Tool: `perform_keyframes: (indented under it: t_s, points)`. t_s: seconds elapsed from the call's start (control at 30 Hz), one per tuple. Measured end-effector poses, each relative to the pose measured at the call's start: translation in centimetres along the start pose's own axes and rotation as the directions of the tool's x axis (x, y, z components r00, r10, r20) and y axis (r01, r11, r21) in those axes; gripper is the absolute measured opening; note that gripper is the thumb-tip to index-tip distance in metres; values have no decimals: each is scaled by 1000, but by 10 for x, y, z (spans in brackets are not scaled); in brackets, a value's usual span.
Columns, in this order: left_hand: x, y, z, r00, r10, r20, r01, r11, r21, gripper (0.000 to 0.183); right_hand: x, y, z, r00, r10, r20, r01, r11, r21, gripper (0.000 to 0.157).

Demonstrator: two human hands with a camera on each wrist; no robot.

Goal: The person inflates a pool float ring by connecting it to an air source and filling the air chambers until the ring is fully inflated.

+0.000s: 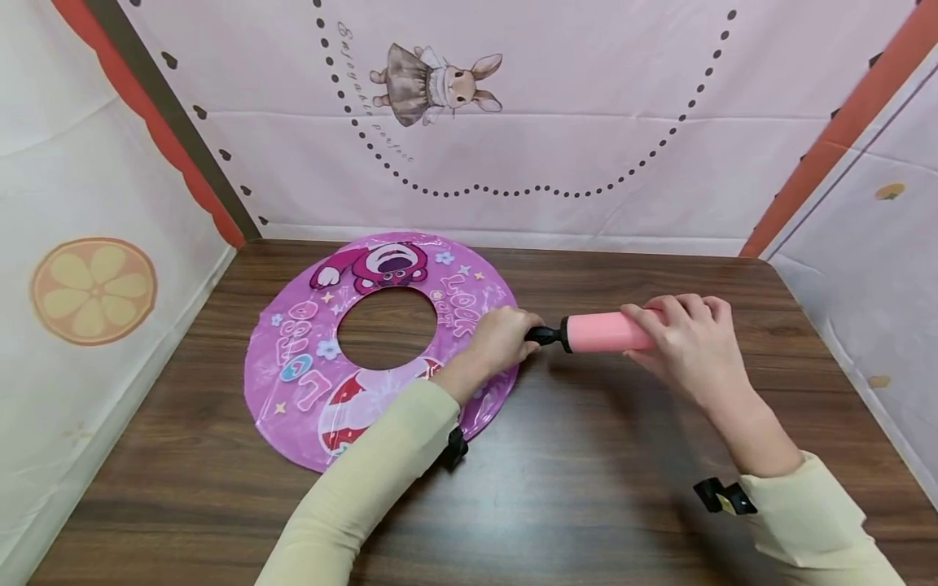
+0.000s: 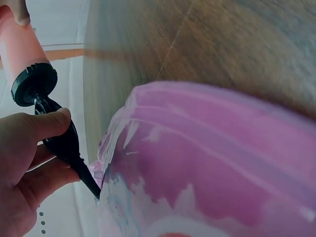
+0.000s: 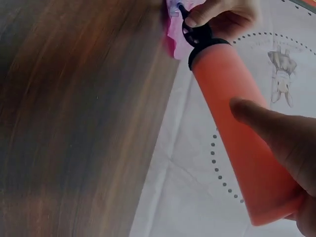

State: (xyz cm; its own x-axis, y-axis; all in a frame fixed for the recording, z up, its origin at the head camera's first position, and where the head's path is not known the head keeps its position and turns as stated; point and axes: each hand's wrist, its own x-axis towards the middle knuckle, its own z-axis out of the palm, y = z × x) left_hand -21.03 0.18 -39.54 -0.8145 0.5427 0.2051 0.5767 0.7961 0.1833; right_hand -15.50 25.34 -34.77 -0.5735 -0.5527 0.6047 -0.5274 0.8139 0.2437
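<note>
A pink hand air pump [image 1: 604,331] is held level above the table, its black nozzle [image 2: 64,140] pointing left. My left hand [image 1: 501,340] pinches that nozzle between thumb and fingers, over the right edge of the swim ring. Around the pump's pink barrel [image 3: 232,113] curls my right hand [image 1: 689,346]. The purple swim ring [image 1: 267,391], printed with a bear and strawberries, lies on the table. In the left wrist view the nozzle's thin tip meets the ring's edge, by a small clear valve [image 2: 97,170]; how far it goes in is hidden.
A dark wooden table [image 1: 572,488] carries everything. Behind it hangs a pale pink cloth [image 1: 586,98] with a rabbit print, and further printed cloths [image 1: 66,195] stand along both sides. Small black straps [image 1: 725,496] are worn at both wrists.
</note>
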Motion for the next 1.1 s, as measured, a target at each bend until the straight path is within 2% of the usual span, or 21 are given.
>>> perform_keyframes:
  t_s: [0.1,0.2,0.37,0.57,0.67,0.77,0.93,1.03,1.1]
  points:
    - [0,-1,0,1000,-14,18,15,1000,-9,24,-2,5,-3,1000,-26,-16,27,1000,6,62]
    - [-1,-1,0,999,-29,42,30,1000,-5,26,-7,14,-11,1000,-29,8,29,999,26,51]
    - [-1,-1,0,998,-37,52,38,999,-19,25,-18,34,-34,999,13,52,-15,999,39,70]
    - [-1,-4,0,998,-48,31,49,997,-59,26,-32,64,-70,996,85,-14,-85,996,9,79]
    - [-1,-5,1,999,-42,23,44,997,-68,27,-34,68,-78,994,107,-22,-107,994,1,83]
    - [-2,-6,0,1000,-23,15,24,998,-58,27,-29,59,-70,997,73,-10,-73,997,6,81]
    - [-4,-4,-1,1000,10,10,-10,1000,-22,26,-13,27,-39,999,12,38,-13,999,46,72]
    - [-4,-3,-1,1000,22,-5,-22,1000,-14,22,-6,11,-24,998,8,55,-10,999,39,57]
    - [-5,-3,0,1000,23,-19,-23,1000,-10,21,-1,3,-18,998,5,56,-7,1000,23,53]
